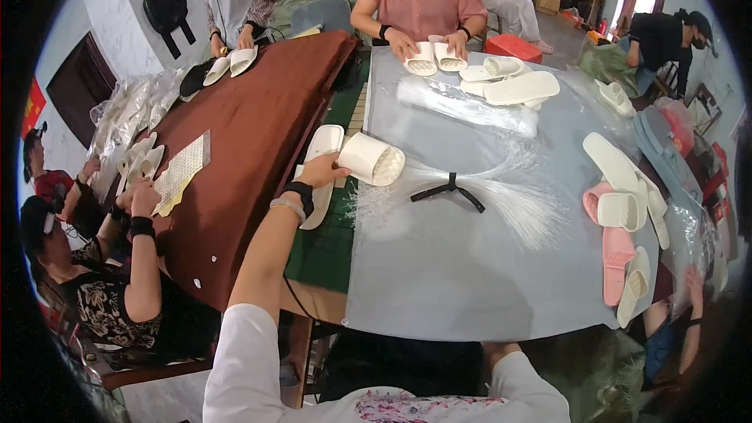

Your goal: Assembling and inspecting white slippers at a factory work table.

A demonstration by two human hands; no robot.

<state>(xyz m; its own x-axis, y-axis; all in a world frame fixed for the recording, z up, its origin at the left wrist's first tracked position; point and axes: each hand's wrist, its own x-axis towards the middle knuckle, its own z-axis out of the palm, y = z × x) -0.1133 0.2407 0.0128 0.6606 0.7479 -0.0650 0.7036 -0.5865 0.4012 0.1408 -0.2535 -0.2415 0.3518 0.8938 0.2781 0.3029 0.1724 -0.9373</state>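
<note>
Slipper, just one, pinched by its left side in the left hand. Sits over the left edge of the gray cloth. Looks creamy white, with one wide band on top and little bumps inside. By the same hand, more white footwear, partly hidden; cannot tell if one or two. Right hand out of sight; cannot tell if holding anything. On the cloth, one bunch of clear strings with one black tie. Two white slippers in a co-worker's hands, across the table. At right, white and pink slippers, too jumbled to count.
</note>
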